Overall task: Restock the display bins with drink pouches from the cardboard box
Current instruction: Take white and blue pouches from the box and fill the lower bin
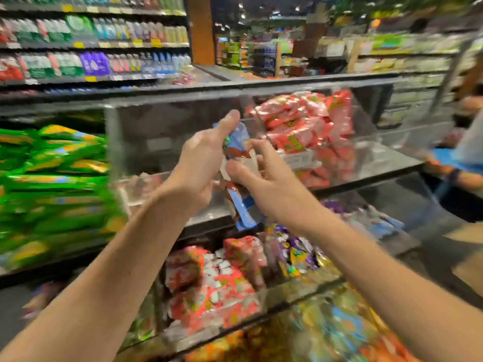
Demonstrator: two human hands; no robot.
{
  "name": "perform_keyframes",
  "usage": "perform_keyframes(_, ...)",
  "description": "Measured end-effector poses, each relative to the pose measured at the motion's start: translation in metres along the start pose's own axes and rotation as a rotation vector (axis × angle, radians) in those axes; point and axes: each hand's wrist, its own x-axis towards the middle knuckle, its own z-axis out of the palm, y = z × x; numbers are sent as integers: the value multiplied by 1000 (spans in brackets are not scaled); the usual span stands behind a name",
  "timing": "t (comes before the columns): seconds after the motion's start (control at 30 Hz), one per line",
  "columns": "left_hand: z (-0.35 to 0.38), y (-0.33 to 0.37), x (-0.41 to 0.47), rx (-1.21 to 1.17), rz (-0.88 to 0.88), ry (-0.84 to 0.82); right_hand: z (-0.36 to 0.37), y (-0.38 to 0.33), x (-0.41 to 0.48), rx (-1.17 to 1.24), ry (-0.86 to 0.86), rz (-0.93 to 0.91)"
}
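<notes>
At centre, the left hand (201,163) clamped blue pouches (240,142); the right hand (264,184) lay open beside. Red pouches (308,118) filled the upper-right bin (371,137).

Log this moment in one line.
left hand: grips blue pouches | right hand: at pouches, grip unclear | ahead: clear bin | red pouches: to its right

Bottled drinks (104,35) are lining the wall shelves (39,45) at upper left above yellow price tags (78,44), an orange pillar (201,30) is standing beside them, and another person's arm (467,181) is showing at far right.
</notes>
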Motion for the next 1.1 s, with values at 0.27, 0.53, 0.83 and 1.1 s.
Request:
perform_keyframes(0.27,164,-107,-40,-258,-260,-108,-109,123,-82,302,346,200)
perform_keyframes(0.53,334,-229,-74,47,-307,-199,-272,240,-136,516,491,504)
perform_keyframes(0.83,416,-279,-70,-100,-589,-90,-347,283,-153,231,368,375)
perform_keyframes(1.1,420,-287,-4,-2,-385,153,-406,318,-108,65,389,559)
